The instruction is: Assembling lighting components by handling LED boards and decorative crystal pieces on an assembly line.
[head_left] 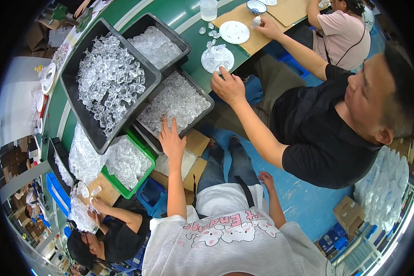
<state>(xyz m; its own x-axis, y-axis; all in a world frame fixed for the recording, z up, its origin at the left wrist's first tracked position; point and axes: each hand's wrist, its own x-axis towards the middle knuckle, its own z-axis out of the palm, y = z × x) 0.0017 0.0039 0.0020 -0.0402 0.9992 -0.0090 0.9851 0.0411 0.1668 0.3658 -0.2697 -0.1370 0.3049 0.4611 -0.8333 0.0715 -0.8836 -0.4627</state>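
My left hand (pixel 172 140) is open, its fingers spread over the near rim of a dark bin (pixel 208 110). That bin holds many small clear plastic pieces (pixel 177 99), and my fingertips rest at their edge. Down by my side hangs my right hand (pixel 267 180), next to my leg, its fingers loosely apart and nothing visible in them. Left of my left hand, a larger dark bin (pixel 96 143) of chunkier clear pieces (pixel 108 83) sits tilted on top of the others. Behind stands another dark bin (pixel 181 42) with clear pieces inside.
A green bin (pixel 148 168) of clear pieces stands lower left, beside a seated co-worker (pixel 119 239). At right, a co-worker in black (pixel 326 133) reaches to a white plate (pixel 216 59) heaped with clear pieces. Another white plate (pixel 234 32) lies on cardboard. Cardboard boxes (pixel 349 211) stand behind.
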